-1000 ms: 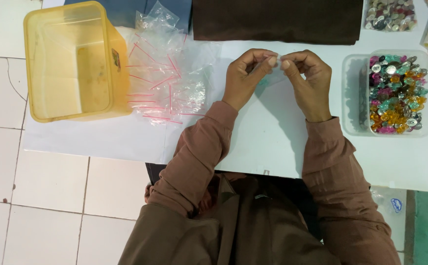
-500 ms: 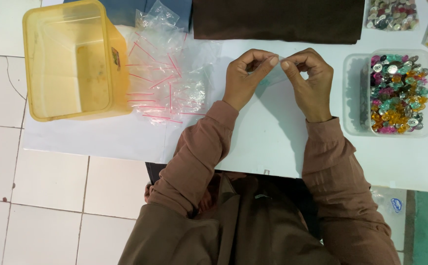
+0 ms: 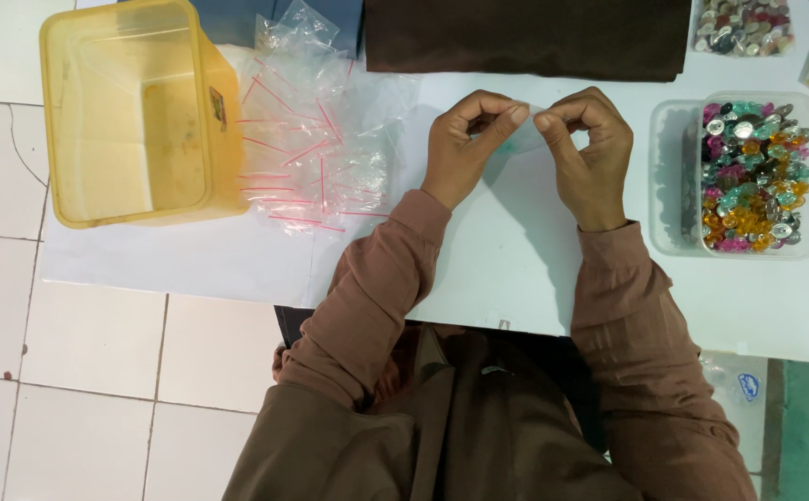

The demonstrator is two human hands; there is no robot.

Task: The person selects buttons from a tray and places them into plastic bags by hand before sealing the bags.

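overhead, the white counter (image 3: 534, 269) carries everything, and places below are told from the small clear bag (image 3: 521, 139) held at its middle. well to the left of the bag stands a yellow plastic tub (image 3: 135, 111), open side up. between tub and bag lies a loose heap of clear zip bags with red strips (image 3: 312, 148). beyond the bag, at the counter's far edge, lies a folded dark brown cloth (image 3: 525, 37), its top cut off by the frame. to the right of the bag sits a clear tray of coloured gems (image 3: 752, 176); a second heap of beads (image 3: 743, 26) beyond it is cut off too.

both forearms, in brown sleeves, rise from the near edge and bend inward. the left hand (image 3: 465, 148) and right hand (image 3: 590, 153) meet knuckles up, thumb and forefinger of each pressed together, pinching the bag's top edge from either side. the other fingers curl under. the bag is nearly see-through, with a faint green tint inside; what it holds is too small to make out.
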